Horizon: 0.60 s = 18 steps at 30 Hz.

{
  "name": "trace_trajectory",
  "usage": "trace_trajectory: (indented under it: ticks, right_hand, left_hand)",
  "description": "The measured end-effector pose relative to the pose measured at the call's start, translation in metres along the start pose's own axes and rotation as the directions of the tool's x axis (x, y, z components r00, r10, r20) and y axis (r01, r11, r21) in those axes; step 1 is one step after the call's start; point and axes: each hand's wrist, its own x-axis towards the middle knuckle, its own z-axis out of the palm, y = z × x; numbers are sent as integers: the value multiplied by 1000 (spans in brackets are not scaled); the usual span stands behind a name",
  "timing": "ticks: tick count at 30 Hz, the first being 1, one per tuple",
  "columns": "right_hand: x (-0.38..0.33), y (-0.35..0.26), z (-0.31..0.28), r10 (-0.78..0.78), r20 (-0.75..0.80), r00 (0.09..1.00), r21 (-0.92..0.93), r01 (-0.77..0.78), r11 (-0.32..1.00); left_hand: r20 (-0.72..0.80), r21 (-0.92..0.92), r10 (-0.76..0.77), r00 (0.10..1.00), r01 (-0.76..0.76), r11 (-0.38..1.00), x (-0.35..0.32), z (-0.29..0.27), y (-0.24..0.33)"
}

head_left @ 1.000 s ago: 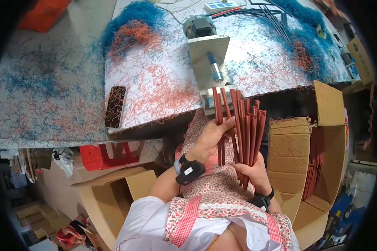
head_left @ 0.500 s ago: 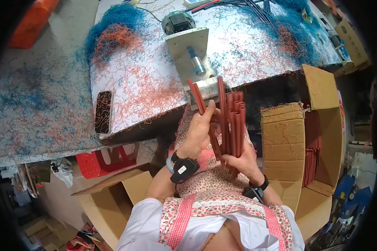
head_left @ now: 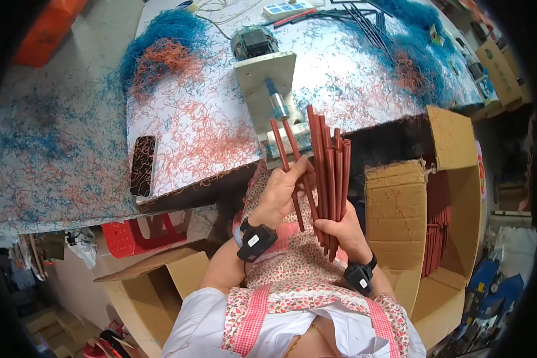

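In front of my apron, my right hand (head_left: 341, 231) grips a bundle of dark red tubes (head_left: 334, 185), their upper ends uneven. My left hand (head_left: 284, 188) is closed on a couple of separate red tubes (head_left: 280, 146), slanted up and left of the bundle. Just beyond their upper ends stands a small motor machine (head_left: 255, 43), with a metal chuck (head_left: 279, 107) on its shaft and a pale base plate. The left fingers partly hide where the tubes pass through the hand.
Pink and blue shavings cover the white table (head_left: 179, 125), where a phone (head_left: 143, 167) lies near the edge. At right, an open carton (head_left: 397, 209) holds more red tubes. Another open carton (head_left: 179, 286) and a red plastic stool (head_left: 143, 235) are at left.
My left hand's tubes have separated from the bundle and now show as two apart pieces. The bundle in my right hand stays gripped, tilted slightly differently.
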Motion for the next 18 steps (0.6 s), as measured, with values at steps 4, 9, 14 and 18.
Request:
trace_trajectory:
  ticks: [4, 9, 14, 18]
  right_hand:
    - [-4, 4, -4, 89, 37, 995, 65, -91, 994]
    - [-14, 23, 12, -162, -126, 979, -301, 118, 946]
    - [-24, 12, 16, 19, -36, 999, 10, -19, 1000]
    - [-30, 11, 1, 54, -70, 996, 2, -54, 999]
  left_hand:
    - [7, 94, 45, 999, -46, 995, -2, 1, 2]
    - [45, -187, -49, 998, 57, 981, -19, 15, 4]
    - [187, -233, 57, 981, -12, 972, -11, 4, -16]
    - [202, -115, -28, 979, 52, 992, -19, -6, -11]
